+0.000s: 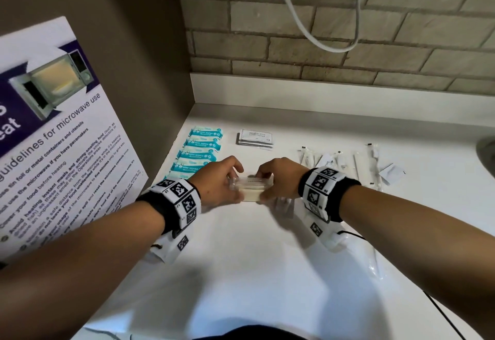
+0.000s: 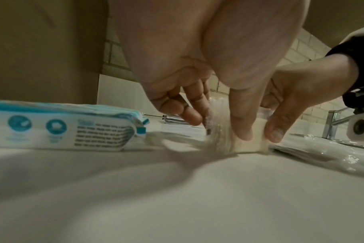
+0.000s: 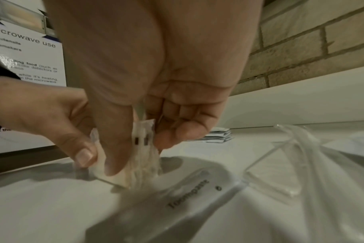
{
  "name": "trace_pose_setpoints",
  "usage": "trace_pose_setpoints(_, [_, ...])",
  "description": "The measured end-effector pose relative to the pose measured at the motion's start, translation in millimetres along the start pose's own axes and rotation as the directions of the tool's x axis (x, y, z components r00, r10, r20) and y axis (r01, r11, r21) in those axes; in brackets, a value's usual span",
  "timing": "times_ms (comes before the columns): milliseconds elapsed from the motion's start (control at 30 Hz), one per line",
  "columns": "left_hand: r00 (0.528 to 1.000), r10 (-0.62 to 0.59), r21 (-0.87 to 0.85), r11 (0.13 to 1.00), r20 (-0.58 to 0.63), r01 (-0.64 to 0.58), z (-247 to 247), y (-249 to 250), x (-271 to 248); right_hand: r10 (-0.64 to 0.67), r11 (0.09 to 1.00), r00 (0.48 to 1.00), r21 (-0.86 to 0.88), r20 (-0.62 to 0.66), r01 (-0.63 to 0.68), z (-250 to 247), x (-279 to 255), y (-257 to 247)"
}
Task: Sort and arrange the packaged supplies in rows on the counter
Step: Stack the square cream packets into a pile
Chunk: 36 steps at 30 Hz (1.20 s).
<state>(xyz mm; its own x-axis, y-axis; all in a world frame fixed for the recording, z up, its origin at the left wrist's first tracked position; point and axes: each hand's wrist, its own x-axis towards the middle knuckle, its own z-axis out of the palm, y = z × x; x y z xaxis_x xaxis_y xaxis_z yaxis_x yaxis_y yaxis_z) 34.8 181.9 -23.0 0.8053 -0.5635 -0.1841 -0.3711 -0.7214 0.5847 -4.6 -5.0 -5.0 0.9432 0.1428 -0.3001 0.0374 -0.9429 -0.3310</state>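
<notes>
Both hands pinch one stack of clear-wrapped packets (image 1: 251, 187) by its short ends, left hand (image 1: 218, 184) on the left end, right hand (image 1: 281, 179) on the right, fingers curled down from above. Its long axis runs left to right, parallel to the surface's (image 1: 241, 259) back edge (contents too blurred to name). Mini wipes (image 1: 199, 152) line the left edge; shampoo sachets (image 1: 254, 138) lie nearer the back.

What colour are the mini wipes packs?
Teal and white flat mini wipes packs; the head view shows them best.
</notes>
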Motion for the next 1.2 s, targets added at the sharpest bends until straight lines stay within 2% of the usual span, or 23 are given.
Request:
trace_pose_setpoints(267, [0.997,0.077,0.042,0.996,0.024,-0.078,1.5,1.5,-2.4,-0.022,1.0,0.999,0.015,-0.029,0.022,4.4,-1.8,1.0])
trace_pose_setpoints(400, [0.997,0.075,0.031,0.997,0.006,-0.075,-1.1,0.6,1.4,-0.041,0.999,0.998,0.01,-0.051,0.041,0.3,0.1,-0.4])
trace_pose_setpoints(500, [0.999,0.04,-0.038,0.998,-0.032,-0.041,-8.9,0.5,8.6,-0.03,0.998,0.997,0.05,-0.075,0.034,-10.5,5.4,1.6])
trace_pose_setpoints(600, [0.999,0.007,-0.18,0.984,-0.043,-0.015,-24.3,5.4,20.9,0.011,0.992,0.996,0.13,-0.092,0.001,-30.1,14.2,6.0])
trace_pose_setpoints(700, [0.998,-0.03,-0.332,0.943,-0.062,0.008,-39.6,9.9,35.7,0.07,0.922,0.996,0.384,-0.051,-0.045,-49.7,21.7,10.5])
trace_pose_setpoints(767, [0.995,-0.067,-0.367,0.93,-0.068,0.037,-45.3,10.3,45.5,0.115,0.856,0.993,0.508,-0.005,-0.097,-57.7,26.5,13.4])
trace_pose_setpoints(1000, [0.973,-0.219,-0.324,0.928,-0.075,0.184,-35.9,9.2,67.9,0.281,0.68,0.948,0.666,0.152,-0.308,-54.7,42.5,14.1])
trace_pose_setpoints(1200, [0.952,-0.302,-0.381,0.886,-0.043,0.264,-22.2,5.1,85.3,0.362,0.619,0.918,0.694,0.162,-0.367,-45.3,56.0,18.1])
